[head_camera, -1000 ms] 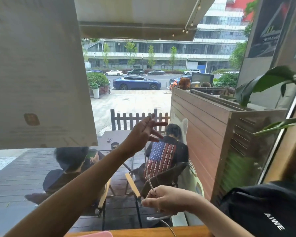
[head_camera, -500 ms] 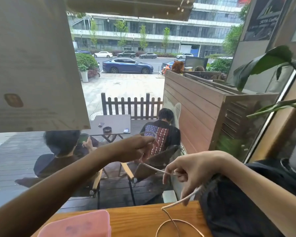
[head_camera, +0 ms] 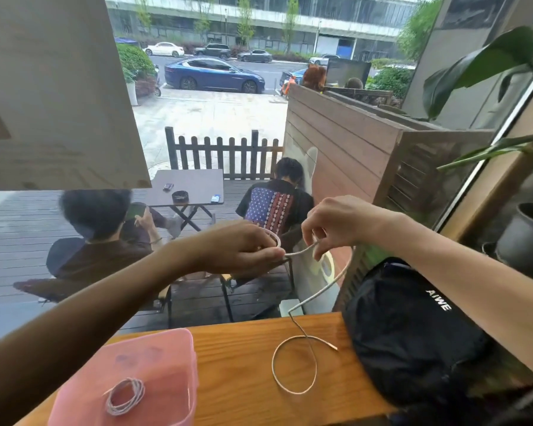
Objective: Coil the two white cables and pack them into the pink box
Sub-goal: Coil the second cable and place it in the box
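One white cable coil [head_camera: 125,400] already down inside pink box [head_camera: 126,376], at near-left of desk [head_camera: 243,358]; judged half the task done. Second white cable [head_camera: 293,362] mid-coiling, held up off the desk, probably so the slack hangs free and loops cleanly instead of dragging on wood. Tail looped on desk just right of box, end plug near black bag [head_camera: 413,330]; from there rising off the far desk edge to the hands.

Left hand [head_camera: 237,250] out in front, palm down, forearm reaching in from lower left. Fingers pressed together around a small started loop, thumb and forefinger pinching cable at the crossing. Likely acting as the anchor, keeping wound turns from springing open.

Right hand [head_camera: 336,222] just beside left, wrist bent down, forearm coming in from right over the bag. Thumb and forefinger pinching the cable a short way along from the left pinch, other fingers curled loosely. Likely the feeding hand, bringing the next length round to the loop.

Short taut span between the two pinches. Hands near, not touching. Box open, nothing blocking it, near enough for a drop-in afterwards.
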